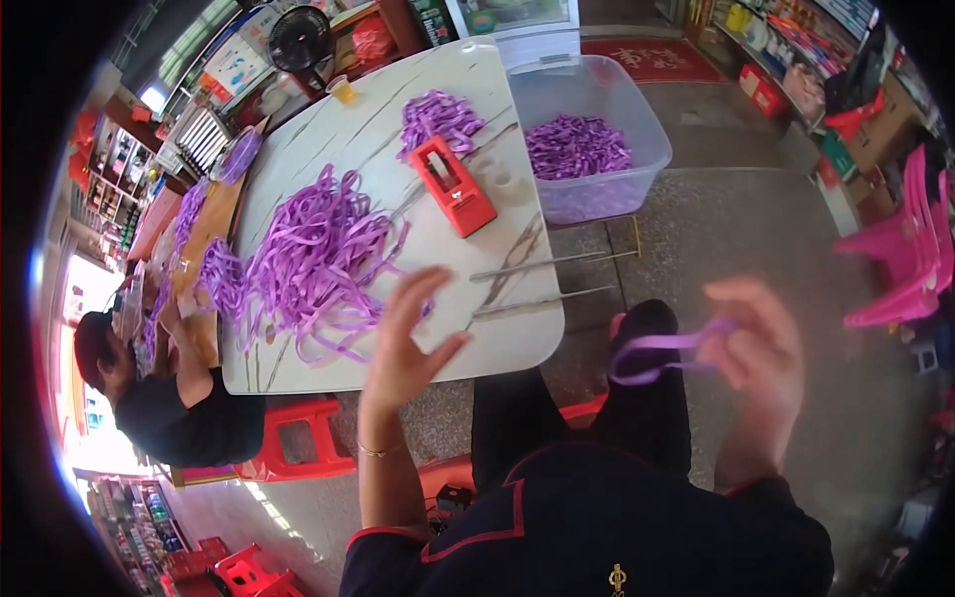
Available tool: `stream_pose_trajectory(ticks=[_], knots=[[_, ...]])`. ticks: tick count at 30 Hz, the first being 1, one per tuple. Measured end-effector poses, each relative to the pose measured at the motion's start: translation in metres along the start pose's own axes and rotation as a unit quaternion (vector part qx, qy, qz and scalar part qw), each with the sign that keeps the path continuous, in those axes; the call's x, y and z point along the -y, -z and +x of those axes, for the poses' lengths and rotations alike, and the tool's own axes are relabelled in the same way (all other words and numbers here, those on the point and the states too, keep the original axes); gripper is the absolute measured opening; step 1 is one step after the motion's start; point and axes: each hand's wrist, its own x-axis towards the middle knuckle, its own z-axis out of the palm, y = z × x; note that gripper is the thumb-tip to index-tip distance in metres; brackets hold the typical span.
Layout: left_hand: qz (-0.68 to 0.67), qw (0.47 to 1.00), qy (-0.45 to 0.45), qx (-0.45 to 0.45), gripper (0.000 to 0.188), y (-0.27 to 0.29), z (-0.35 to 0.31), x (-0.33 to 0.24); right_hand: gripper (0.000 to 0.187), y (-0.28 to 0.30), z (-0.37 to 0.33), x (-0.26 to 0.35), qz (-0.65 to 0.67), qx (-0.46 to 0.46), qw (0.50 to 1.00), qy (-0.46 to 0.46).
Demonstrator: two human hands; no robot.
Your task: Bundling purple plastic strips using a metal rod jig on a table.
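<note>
My left hand [406, 338] is raised over the near edge of the table, fingers apart and nothing in it. Out to the right, above the floor beside my knee, my right hand [758, 343] is closed on a looped purple ribbon [647, 343]; hand and ribbon are somewhat blurred. A large tangled heap of purple ribbons [313, 244] lies on the white marbled table [378, 129], just beyond my left hand. Farther back sits a smaller ribbon bundle [438, 119], next to a red tape dispenser [456, 189]. Two thin metal rods [542, 267] stick out past the table's right edge.
A clear plastic bin [647, 124] with purple ribbon pieces stands right of the table. At the left another person [189, 408] handles ribbons at a wooden surface. A cup [341, 92] and a black fan [300, 38] are at the back; pink chairs [910, 244] stand far right.
</note>
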Motion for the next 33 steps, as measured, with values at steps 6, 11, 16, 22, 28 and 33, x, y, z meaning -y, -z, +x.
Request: stream_pose_trajectory(ticks=[6,11,16,22,28,33], knots=[[-0.399,0.899,-0.028,0.181,0.04,-0.057,0.04,-0.095,0.039,-0.013,0.012,0.002,-0.085,0.126,0.977,-0.149],[-0.478,0.834,0.071,0.266,0.028,-0.076,0.043,-0.103,0.044,-0.01,0.014,-0.01,-0.254,0.145,0.952,-0.092],[-0.224,0.969,-0.054,0.093,0.014,-0.079,0.039,-0.091,0.043,-0.006,0.014,-0.012,-0.337,0.122,0.925,-0.125],[-0.028,0.977,-0.194,-0.087,0.02,-0.074,0.032,-0.076,0.02,-0.011,0.019,-0.022,-0.37,0.053,0.927,-0.028],[-0.384,0.916,0.037,0.111,0.026,-0.074,0.022,-0.074,0.019,-0.01,0.026,-0.029,-0.363,0.026,0.928,0.076],[-0.513,0.813,0.08,0.262,0.033,-0.072,0.036,-0.08,0.024,-0.014,0.033,-0.03,-0.362,0.068,0.919,0.137]])
